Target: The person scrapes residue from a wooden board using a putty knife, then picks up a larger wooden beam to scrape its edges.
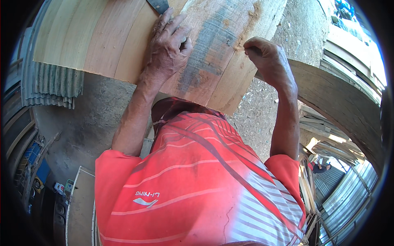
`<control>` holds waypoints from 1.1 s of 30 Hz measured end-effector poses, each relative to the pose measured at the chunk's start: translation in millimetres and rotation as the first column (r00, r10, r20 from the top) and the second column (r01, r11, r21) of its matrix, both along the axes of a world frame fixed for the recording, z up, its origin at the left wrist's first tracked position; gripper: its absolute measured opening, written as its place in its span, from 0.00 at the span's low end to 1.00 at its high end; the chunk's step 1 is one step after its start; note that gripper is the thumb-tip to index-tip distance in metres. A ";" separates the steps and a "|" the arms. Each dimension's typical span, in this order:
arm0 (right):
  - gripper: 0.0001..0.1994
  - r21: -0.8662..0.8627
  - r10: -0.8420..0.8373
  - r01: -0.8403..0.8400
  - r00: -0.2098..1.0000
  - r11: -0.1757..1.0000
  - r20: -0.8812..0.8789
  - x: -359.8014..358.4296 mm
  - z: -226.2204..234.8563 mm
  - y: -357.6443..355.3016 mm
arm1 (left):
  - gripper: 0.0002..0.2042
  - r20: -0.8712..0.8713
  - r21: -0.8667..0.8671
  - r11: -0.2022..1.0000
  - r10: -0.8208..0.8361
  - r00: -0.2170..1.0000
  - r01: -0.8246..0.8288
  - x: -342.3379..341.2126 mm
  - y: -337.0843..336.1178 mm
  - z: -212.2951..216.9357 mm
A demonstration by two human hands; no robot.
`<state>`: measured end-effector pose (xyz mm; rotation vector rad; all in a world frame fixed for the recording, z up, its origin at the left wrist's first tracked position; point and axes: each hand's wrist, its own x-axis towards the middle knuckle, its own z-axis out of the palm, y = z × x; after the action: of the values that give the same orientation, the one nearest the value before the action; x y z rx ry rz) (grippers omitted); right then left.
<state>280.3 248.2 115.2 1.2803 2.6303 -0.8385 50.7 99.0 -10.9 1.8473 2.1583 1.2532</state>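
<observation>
A wide wooden panel [111, 37] of several joined boards lies in front of me, with dark grey smears across its middle. My left hand [168, 47] rests on it, palm down, fingers stretched forward. At those fingertips is the corner of a dark, flat metal blade [159, 5]; its other end is out of view. My right hand [269, 57] is closed in a pinch above the panel's right part. A thin pale bit seems to show at its fingertips, too small to name. Below them, brown dust [242, 37] lies along a seam.
A thick timber beam [336, 94] runs along the right, with stacked planks [353, 61] beyond it. Corrugated sheets [57, 84] stand at the left. Lower right are loose wood pieces [328, 127] and a person [321, 167] in the distance.
</observation>
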 end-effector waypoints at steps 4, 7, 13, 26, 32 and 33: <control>0.08 0.057 0.036 -0.035 0.999 0.998 -0.007 2.2 -5.6 2.8 | 0.16 0.000 -0.003 1.000 0.005 1.000 -0.005 0.6 -0.1 -1.3; 0.08 0.055 0.007 -0.006 1.000 0.998 -0.021 0.7 -6.2 2.4 | 0.16 -0.002 0.002 1.000 0.003 1.000 -0.002 -0.4 -0.1 -2.8; 0.08 0.107 0.004 -0.004 1.000 0.994 -0.002 -0.6 -8.4 3.6 | 0.16 -0.007 0.007 1.000 -0.011 1.000 0.011 -1.4 -0.7 -4.6; 0.09 0.151 0.012 -0.011 1.000 0.988 -0.009 3.3 -16.9 2.7 | 0.17 -0.004 0.011 1.000 -0.017 1.000 0.017 -0.5 -1.0 -1.5; 0.09 0.174 -0.041 0.061 0.992 0.983 -0.115 9.5 -27.5 -0.8 | 0.18 0.009 0.005 1.000 -0.016 1.000 0.016 -1.6 -2.2 -2.4; 0.09 0.182 -0.030 0.052 0.992 0.982 -0.124 12.5 -30.5 -0.4 | 0.18 0.008 0.005 1.000 -0.018 1.000 0.018 -2.1 -2.5 -2.2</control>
<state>292.8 247.9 84.6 1.3716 2.8451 -0.7124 48.6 96.5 -13.1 1.8565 2.1316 1.2605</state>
